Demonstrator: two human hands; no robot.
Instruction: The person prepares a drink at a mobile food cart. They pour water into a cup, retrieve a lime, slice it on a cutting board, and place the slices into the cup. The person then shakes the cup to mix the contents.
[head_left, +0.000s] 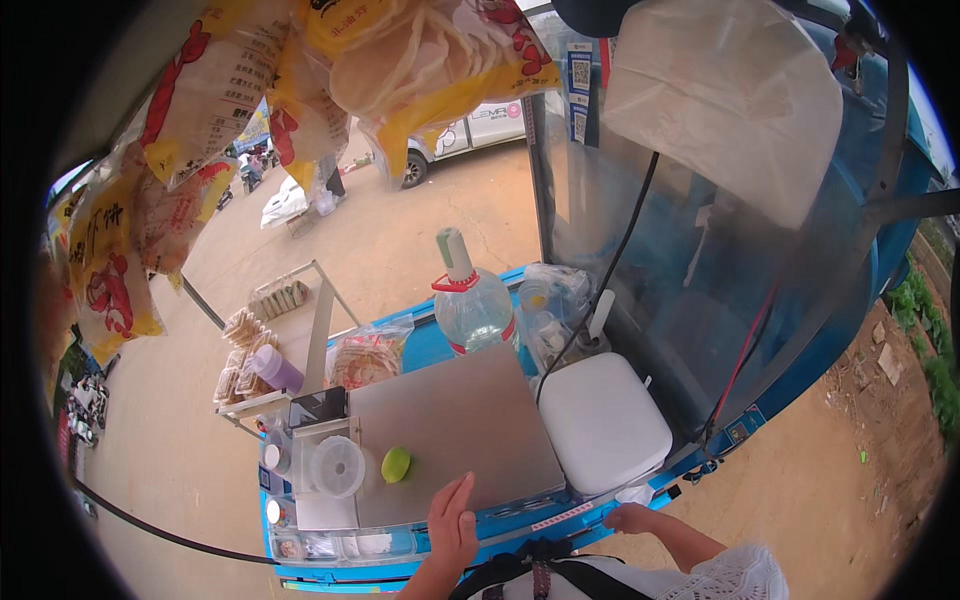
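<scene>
My left hand (452, 521) is held palm-inward over the front edge of a stainless steel countertop (457, 435), thumb apart from the fingers and nothing in it. Beyond its fingertips, a green lime (396, 465) lies on the steel. A round translucent plastic container (338, 466) stands left of the lime. My right hand (631, 519) is at the front blue edge of the cart with its fingers curled. Just above it is a crumpled white tissue or bag (636, 495); whether the fingers touch or grip it is unclear.
A white lidded box (606, 424) sits right of the steel. Behind stands a large water bottle (472, 300) with a pump. A phone (319, 407) leans at the left, near a side shelf (324, 322) with packaged food. Bags of prawn crackers (420, 60) hang overhead.
</scene>
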